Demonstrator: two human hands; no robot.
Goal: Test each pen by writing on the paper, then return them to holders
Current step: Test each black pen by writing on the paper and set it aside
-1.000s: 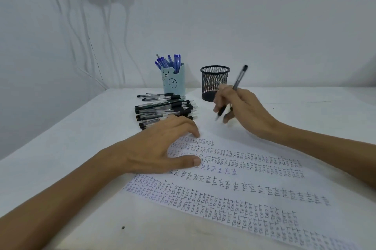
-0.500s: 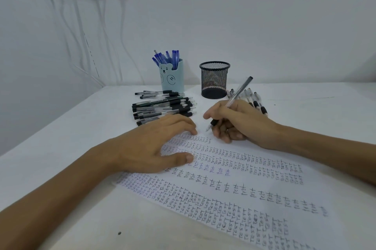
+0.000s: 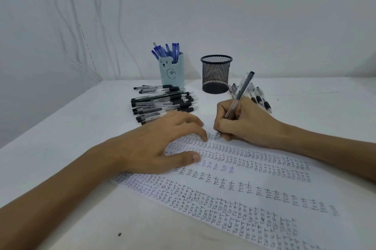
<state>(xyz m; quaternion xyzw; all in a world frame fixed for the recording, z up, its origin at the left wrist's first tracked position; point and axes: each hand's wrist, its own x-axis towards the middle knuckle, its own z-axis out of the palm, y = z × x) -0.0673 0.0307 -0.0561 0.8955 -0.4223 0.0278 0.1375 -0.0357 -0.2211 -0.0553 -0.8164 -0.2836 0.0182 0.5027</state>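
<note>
Mid-frame, my left hand (image 3: 160,144) rests with fingers spread, tips pressing down; just right of it, my right hand (image 3: 246,121) pinches a pen (image 3: 241,92).

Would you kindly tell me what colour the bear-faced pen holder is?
The holder is light blue, seen in the head view.

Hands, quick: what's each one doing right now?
Left hand: open, fingers resting on the paper.
Right hand: gripping a pen, tip at the paper.

Head-worn camera looks forward and down, close over the table (image 3: 61,127).
</note>
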